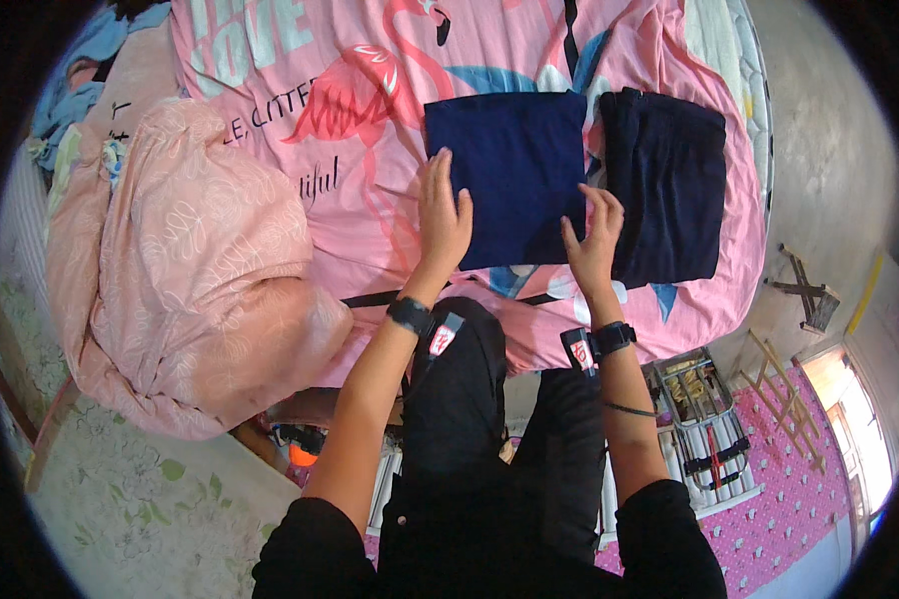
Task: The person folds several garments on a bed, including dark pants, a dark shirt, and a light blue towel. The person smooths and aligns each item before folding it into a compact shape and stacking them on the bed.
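A navy blue folded garment (pixel 513 176) lies flat on the pink flamingo-print bed sheet (pixel 374 262) in front of me. My left hand (pixel 445 221) rests along its left edge, fingers slightly apart. At the opposite edge, low on the right side, my right hand (pixel 598 233) touches the cloth with spread fingers. Neither hand grips the fabric. Just right of that hand lies a second folded garment (pixel 667 187), black or very dark, with a gathered look along one edge. Both wrists wear black bands with small devices attached.
A heaped peach bedcover (pixel 195 247) with white leaf outlines fills the bed's left side. Blue cloth (pixel 82 82) lies behind it. On the right are the mattress edge (pixel 749 97), a small wooden stool (pixel 813 296), a folding metal cart (pixel 708 434) and a wooden rack (pixel 783 400).
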{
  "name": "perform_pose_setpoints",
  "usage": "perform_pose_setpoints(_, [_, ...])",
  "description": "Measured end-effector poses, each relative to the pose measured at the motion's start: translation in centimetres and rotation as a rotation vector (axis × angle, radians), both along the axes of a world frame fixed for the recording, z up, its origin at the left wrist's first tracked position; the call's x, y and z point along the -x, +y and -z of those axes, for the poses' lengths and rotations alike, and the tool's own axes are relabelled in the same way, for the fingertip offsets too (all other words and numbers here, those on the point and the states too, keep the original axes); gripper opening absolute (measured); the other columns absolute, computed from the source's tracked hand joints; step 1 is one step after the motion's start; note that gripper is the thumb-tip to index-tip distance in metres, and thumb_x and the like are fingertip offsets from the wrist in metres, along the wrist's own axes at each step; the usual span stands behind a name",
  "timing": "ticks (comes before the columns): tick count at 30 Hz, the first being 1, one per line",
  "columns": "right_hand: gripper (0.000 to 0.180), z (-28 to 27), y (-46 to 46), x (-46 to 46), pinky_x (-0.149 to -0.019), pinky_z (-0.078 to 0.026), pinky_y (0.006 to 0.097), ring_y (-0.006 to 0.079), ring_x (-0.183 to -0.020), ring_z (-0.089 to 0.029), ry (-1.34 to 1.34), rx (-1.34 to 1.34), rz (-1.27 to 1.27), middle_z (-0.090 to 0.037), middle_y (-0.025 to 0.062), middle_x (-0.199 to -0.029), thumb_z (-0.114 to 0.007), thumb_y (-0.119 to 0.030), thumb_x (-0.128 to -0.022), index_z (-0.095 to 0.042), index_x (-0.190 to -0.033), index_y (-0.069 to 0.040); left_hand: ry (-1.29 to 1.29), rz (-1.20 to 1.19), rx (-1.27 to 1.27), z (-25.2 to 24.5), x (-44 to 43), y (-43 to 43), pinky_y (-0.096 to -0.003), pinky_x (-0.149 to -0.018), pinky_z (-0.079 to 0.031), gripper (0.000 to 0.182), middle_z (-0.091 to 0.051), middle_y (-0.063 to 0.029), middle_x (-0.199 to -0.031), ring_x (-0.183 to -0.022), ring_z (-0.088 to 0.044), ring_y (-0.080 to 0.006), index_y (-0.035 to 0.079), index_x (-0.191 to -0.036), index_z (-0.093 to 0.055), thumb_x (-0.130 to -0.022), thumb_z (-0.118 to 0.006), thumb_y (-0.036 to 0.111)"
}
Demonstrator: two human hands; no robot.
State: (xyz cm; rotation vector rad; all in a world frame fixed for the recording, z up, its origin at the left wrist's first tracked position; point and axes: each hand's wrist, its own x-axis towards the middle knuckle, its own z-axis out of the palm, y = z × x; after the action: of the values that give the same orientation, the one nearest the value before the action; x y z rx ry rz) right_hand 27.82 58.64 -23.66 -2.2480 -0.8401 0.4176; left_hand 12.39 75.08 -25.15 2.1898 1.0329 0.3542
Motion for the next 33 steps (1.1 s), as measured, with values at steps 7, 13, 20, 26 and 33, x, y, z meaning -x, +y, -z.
perform_pose_setpoints(7, [0.058, 2.6, 1.3, -0.6, -0.103, -0.034, 0.0439, 0.0329, -0.125, -0.040, 0.073, 0.256, -0.385, -0.038, 0.0097, -0.141, -0.063, -0.017, -0.081, -0.046, -0.136, -0.022, 0.450, 0.236, -0.210, 2.7, -1.7, 0.8, -0.0476, -0.110, -0.023, 0.059, -0.025, -0.0077, -0.151, -0.139, -0.024, -0.0274, 0.011, -0.146, -0.026, -0.092, -0.046, 0.028])
perform_pose_setpoints(13, [0.033, 2.0, -2.0, -1.5, -0.098, -0.039, 0.0284, 0.0206, -0.120, -0.048, 0.953, -0.210, 0.170, -0.051, 0.0104, -0.130, -0.051, -0.013, -0.094, -0.054, -0.126, -0.005, 0.078, 0.113, 0.028, 1.5, -0.3, 1.3, -0.0432, -0.110, -0.025, 0.057, -0.031, -0.0198, -0.146, -0.134, -0.033, -0.0338, 0.008, -0.145, -0.023, -0.097, -0.041, 0.034])
perform_pose_setpoints(20, [0.034, -7.7, -14.9, 1.6, -0.091, -0.042, 0.0325, 0.0188, -0.104, -0.054, 1.637, -0.509, 0.424, -0.057, 0.0039, -0.113, -0.049, -0.032, -0.095, -0.053, -0.120, -0.010, -0.286, -0.309, 1.136, -9.4, 11.1, -0.8, -0.0308, -0.069, -0.052, 0.029, -0.064, -0.0138, -0.099, -0.083, -0.066, -0.0223, 0.002, -0.116, -0.051, -0.098, -0.045, 0.024])
perform_pose_setpoints(26, [0.027, -6.9, -19.5, 0.4, -0.090, -0.043, 0.0332, 0.0208, -0.101, -0.055, 1.829, -0.164, 0.622, -0.060, 0.0041, -0.108, -0.053, -0.032, -0.091, -0.059, -0.109, -0.012, -0.487, -0.625, 1.155, -21.5, 20.0, -2.4, -0.0286, -0.078, -0.050, 0.025, -0.064, -0.0092, -0.105, -0.096, -0.062, -0.0184, 0.005, -0.111, -0.056, -0.096, -0.046, 0.022])
perform_pose_setpoints(33, [0.013, -5.3, -7.9, -5.3, -0.080, -0.047, 0.0279, 0.0201, -0.090, -0.058, 2.142, -0.506, -0.135, -0.061, 0.0049, -0.090, -0.054, -0.019, -0.089, -0.058, -0.090, -0.007, -0.560, -0.680, 1.081, -29.1, 27.2, 3.4, -0.0331, -0.095, -0.044, 0.036, -0.060, -0.0113, -0.118, -0.111, -0.057, -0.0198, 0.003, -0.119, -0.054, -0.096, -0.045, 0.029])
